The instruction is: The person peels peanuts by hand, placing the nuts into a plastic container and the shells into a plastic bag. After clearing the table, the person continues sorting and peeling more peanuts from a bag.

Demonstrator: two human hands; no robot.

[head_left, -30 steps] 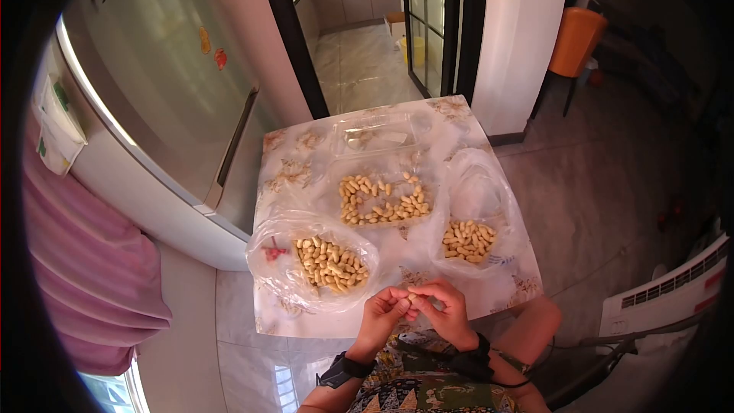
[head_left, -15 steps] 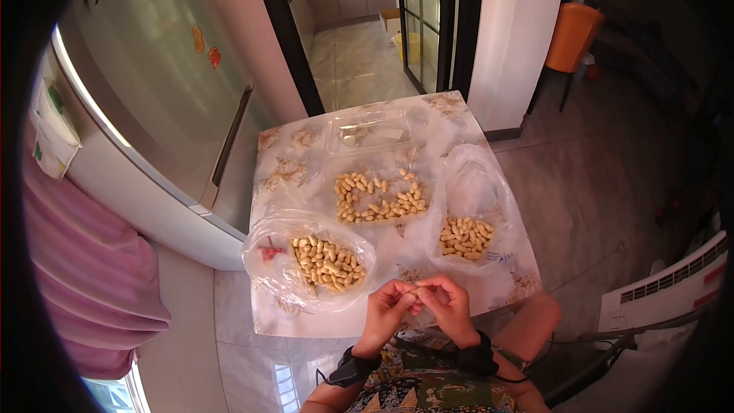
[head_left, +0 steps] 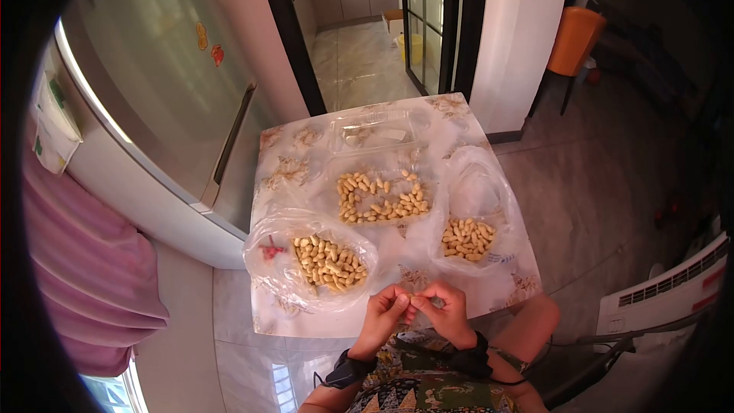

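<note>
My left hand (head_left: 387, 312) and my right hand (head_left: 446, 312) meet at the fingertips over the table's near edge. Both are closed in a pinch around a small pale thing that looks like a peanut, mostly hidden by the fingers. To the left of my hands lies an open clear plastic bag (head_left: 264, 279) with many unshelled peanuts (head_left: 329, 264) in it. Another plastic bag (head_left: 474, 172), to the right, holds a smaller heap of peanuts (head_left: 468, 239). Between the bags and farther back, a clear plastic tray (head_left: 375, 159) has peanuts (head_left: 382, 200) spread over its bottom.
A clear plastic lid (head_left: 372, 130) lies at the back of the flower-patterned table (head_left: 298, 138). A fridge (head_left: 168, 84) stands to the left. Behind the table is a doorway to a kitchen, with a glass door (head_left: 425, 27). An orange chair (head_left: 575, 40) is at the right.
My joined hands have shifted slightly down, and the fingertips are in a different position. The small pale thing shows less than before. The view has tilted a little; the peanuts and bags look unchanged.
</note>
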